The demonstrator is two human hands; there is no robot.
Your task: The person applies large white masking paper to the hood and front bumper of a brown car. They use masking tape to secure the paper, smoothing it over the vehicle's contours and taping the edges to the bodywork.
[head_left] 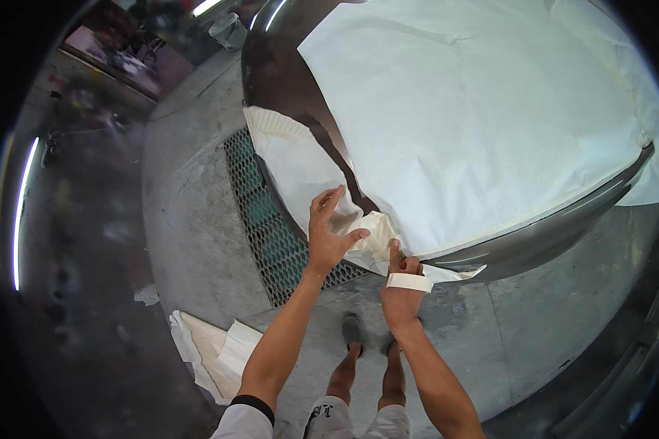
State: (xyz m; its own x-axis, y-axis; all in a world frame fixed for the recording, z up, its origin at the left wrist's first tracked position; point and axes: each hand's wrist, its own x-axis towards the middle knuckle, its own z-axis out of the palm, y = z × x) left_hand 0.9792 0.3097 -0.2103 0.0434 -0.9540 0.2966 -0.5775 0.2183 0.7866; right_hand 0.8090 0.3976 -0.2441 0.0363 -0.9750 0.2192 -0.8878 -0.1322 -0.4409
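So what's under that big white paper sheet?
A dark glossy car body panel shows along the edges of the white paper sheet. The rest of it is covered. Both hands, left hand and right hand, press crumpled paper at its corner.

White masking paper [476,117] covers a glossy dark brown car body panel [285,80], whose lower edge [549,230] shines dark grey. The crumpled paper fold [373,238] at the hands is cream-white. A roll of masking tape [408,282] is pale cream. The floor [198,219] is mottled grey concrete, with a teal-green metal grate [271,227] in a mesh pattern. Scrap paper [212,351] on the floor is off-white. Shorts [359,423] are white.
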